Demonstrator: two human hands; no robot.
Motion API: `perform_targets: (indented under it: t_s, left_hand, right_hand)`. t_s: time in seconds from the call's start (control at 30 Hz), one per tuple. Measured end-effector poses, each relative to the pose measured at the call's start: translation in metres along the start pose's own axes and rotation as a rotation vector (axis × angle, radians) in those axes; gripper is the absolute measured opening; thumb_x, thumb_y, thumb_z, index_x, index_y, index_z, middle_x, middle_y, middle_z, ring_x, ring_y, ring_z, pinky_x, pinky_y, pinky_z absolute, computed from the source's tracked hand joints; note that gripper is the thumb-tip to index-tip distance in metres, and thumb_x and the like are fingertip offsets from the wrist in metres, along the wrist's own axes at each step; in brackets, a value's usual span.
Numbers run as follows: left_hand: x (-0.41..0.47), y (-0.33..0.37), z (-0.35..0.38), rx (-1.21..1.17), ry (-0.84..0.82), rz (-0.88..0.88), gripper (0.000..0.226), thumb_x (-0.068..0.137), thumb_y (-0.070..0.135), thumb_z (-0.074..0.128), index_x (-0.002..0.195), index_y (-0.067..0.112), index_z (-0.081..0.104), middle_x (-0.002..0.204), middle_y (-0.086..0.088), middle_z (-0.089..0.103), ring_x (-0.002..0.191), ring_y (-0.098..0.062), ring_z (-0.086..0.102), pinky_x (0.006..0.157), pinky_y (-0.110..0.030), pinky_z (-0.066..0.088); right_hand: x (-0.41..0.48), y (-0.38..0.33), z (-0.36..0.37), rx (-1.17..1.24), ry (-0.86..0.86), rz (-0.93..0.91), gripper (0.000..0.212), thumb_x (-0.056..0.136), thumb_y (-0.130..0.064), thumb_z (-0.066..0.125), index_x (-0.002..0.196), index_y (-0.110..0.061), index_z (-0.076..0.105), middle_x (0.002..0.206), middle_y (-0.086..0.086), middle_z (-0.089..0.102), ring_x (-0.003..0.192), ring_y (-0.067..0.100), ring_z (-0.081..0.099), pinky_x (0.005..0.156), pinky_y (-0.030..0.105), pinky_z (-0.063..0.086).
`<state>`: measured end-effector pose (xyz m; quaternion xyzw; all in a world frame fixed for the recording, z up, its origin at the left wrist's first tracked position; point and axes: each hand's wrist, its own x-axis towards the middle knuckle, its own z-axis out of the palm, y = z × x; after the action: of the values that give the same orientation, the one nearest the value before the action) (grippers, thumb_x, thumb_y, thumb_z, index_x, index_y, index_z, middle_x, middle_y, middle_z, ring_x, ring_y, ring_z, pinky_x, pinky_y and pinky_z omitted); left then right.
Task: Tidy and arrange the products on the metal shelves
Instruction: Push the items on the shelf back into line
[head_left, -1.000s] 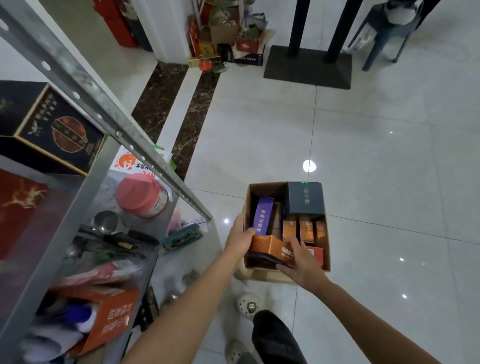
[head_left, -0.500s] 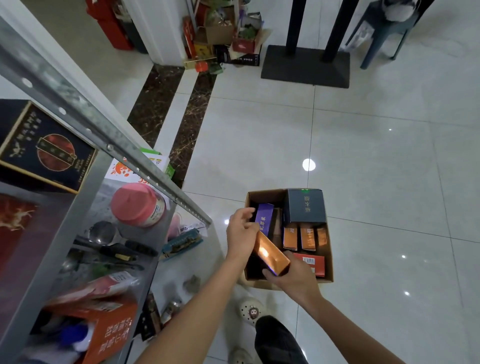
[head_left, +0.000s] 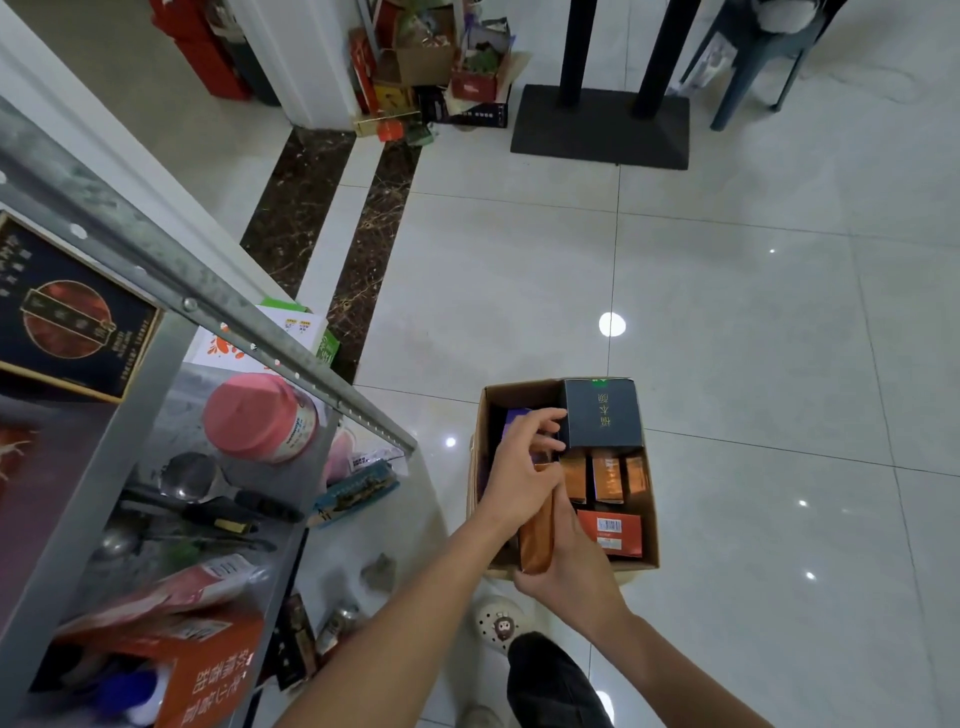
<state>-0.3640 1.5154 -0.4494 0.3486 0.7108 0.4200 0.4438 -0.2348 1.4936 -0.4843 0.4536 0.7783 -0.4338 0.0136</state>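
A cardboard box sits on the tiled floor, filled with small product boxes: a dark blue one, several orange ones, a red one and a purple one, mostly hidden. My right hand grips a long orange box and holds it upright over the carton's near left corner. My left hand reaches into the carton, fingers curled over the top of the orange box and touching the dark blue one. The metal shelf stands at left.
The shelf holds a pink-lidded jar, a dark gift box, ladles, tools and an orange carton. Small items lie on the floor under the shelf edge. A black stand base, a blue stool and piled goods are far back.
The orange box has been lifted out of the carton and turned from lying flat to upright. My left hand moved from the carton's left rim into the carton, onto the box's top.
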Motion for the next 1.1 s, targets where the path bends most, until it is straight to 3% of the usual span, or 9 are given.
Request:
perform_targets:
  t_s: [0.1,0.2,0.3,0.4,0.5,0.6,0.77,0.9,1.1]
  left_hand:
    - [0.005,-0.003,0.004,0.065,0.011,0.008,0.056,0.088,-0.009,0.054,0.133,0.025,0.051,0.128,0.007,0.048,0.115,-0.003,0.052,0.1,-0.019,0.046]
    - [0.007,-0.028,0.002,0.382,0.131,0.059,0.048,0.098,0.019,0.051,0.145,0.023,0.041,0.156,0.005,0.024,0.14,-0.005,0.026,0.115,-0.02,0.025]
    - [0.001,-0.057,-0.005,0.786,0.074,-0.017,0.068,0.096,0.057,0.01,0.155,0.024,-0.003,0.16,0.006,-0.019,0.147,-0.011,-0.017,0.121,-0.032,-0.005]
    - [-0.008,-0.078,-0.009,0.906,0.006,-0.087,0.09,0.076,0.073,-0.028,0.148,0.02,-0.024,0.154,0.001,-0.031,0.144,-0.017,-0.03,0.117,-0.033,-0.02]
    - [-0.013,-0.097,-0.013,1.058,0.022,-0.042,0.076,0.095,0.066,-0.002,0.154,0.018,-0.011,0.16,-0.008,-0.019,0.148,-0.024,-0.016,0.119,-0.037,-0.014]
    - [-0.013,-0.102,-0.013,1.08,-0.054,-0.078,0.076,0.103,0.042,0.033,0.15,0.018,-0.023,0.149,-0.007,-0.043,0.143,-0.026,-0.03,0.117,-0.039,-0.017]
    - [-0.014,-0.1,-0.012,1.119,-0.091,-0.103,0.081,0.103,0.032,0.039,0.149,0.021,-0.027,0.142,-0.007,-0.05,0.14,-0.026,-0.035,0.114,-0.041,-0.018]
    - [-0.014,-0.099,-0.013,1.159,-0.111,-0.115,0.079,0.104,0.034,0.036,0.146,0.022,-0.03,0.142,-0.008,-0.05,0.138,-0.026,-0.036,0.113,-0.041,-0.018]
    - [-0.012,-0.101,-0.011,1.194,-0.084,-0.116,0.083,0.103,0.041,0.035,0.143,0.021,-0.035,0.143,-0.008,-0.049,0.137,-0.026,-0.036,0.111,-0.041,-0.019]
  right_hand:
    - [0.007,0.009,0.007,0.018,0.066,0.108,0.101,0.084,-0.025,0.071,0.154,-0.02,-0.002,0.128,0.003,0.057,0.101,0.013,0.063,0.085,0.023,0.052]
    - [0.013,0.014,0.016,0.039,0.144,0.205,0.092,0.086,-0.018,0.069,0.154,-0.018,0.007,0.131,0.007,0.055,0.104,0.017,0.062,0.085,0.025,0.051]
    - [0.013,0.01,0.03,0.065,0.218,0.264,0.097,0.085,-0.014,0.069,0.154,-0.019,0.001,0.142,0.009,0.045,0.107,0.019,0.06,0.08,0.029,0.056]
    - [0.012,0.007,0.043,0.092,0.259,0.311,0.099,0.088,-0.015,0.067,0.154,-0.019,-0.008,0.148,0.01,0.038,0.117,0.022,0.056,0.086,0.036,0.056]
    - [0.015,0.003,0.053,0.139,0.314,0.381,0.098,0.09,-0.017,0.065,0.154,-0.018,-0.009,0.15,0.01,0.036,0.125,0.025,0.051,0.092,0.04,0.054]
    - [0.026,0.002,0.06,0.097,0.331,0.383,0.103,0.089,-0.018,0.066,0.149,-0.026,-0.017,0.15,0.011,0.036,0.128,0.025,0.049,0.092,0.042,0.054]
    - [0.061,0.009,0.055,-0.152,0.195,0.405,0.1,0.093,-0.025,0.062,0.152,-0.013,-0.018,0.161,0.014,0.011,0.133,0.027,0.046,0.092,0.031,0.053]
    - [0.068,0.011,0.052,-0.38,-0.003,0.293,0.104,0.095,-0.026,0.059,0.14,-0.012,-0.034,0.157,0.013,-0.029,0.15,0.03,-0.008,0.118,0.038,0.029]
    - [0.07,0.012,0.049,-0.433,-0.09,0.317,0.102,0.097,-0.032,0.055,0.139,-0.012,-0.036,0.155,0.014,-0.033,0.147,0.029,-0.021,0.121,0.041,0.018]
